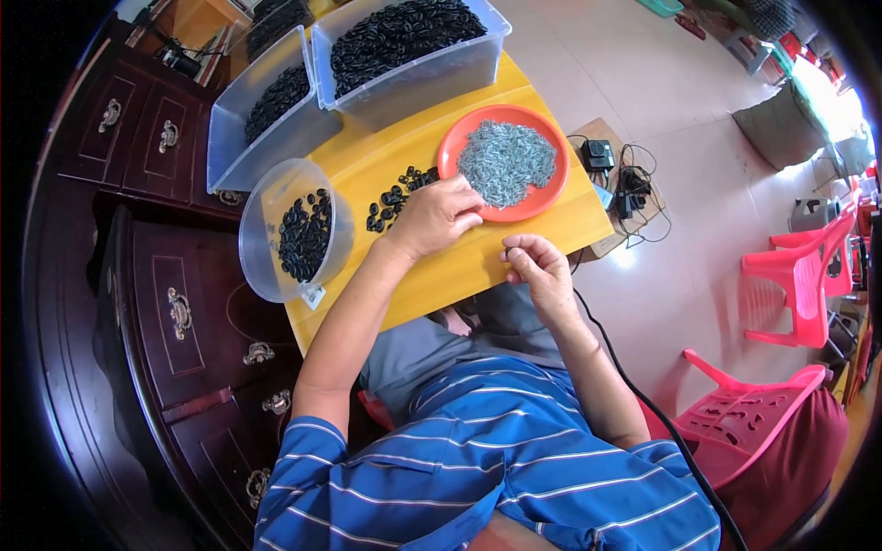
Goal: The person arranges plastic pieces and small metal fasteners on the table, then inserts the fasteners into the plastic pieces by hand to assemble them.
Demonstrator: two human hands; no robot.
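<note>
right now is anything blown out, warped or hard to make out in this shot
Head view: daylight blows out the upper right; fisheye bends the dark wooden cabinet and corners go black; the orange plate and left hand are sharp; whatever the right hand pinches is too small to tell.

Background stuff: dark wooden cabinet [175,312] with brass drawer handles runs down the left side. Two big clear bins [276,129] of black pieces sit at the far end of the yellow desk [441,275]. On the pale tiled floor [680,193] there's a small black box with tangled cables [620,179], a couple of pink plastic chairs [799,275] off to the right, and a grey cushion [781,124] further back.
</note>
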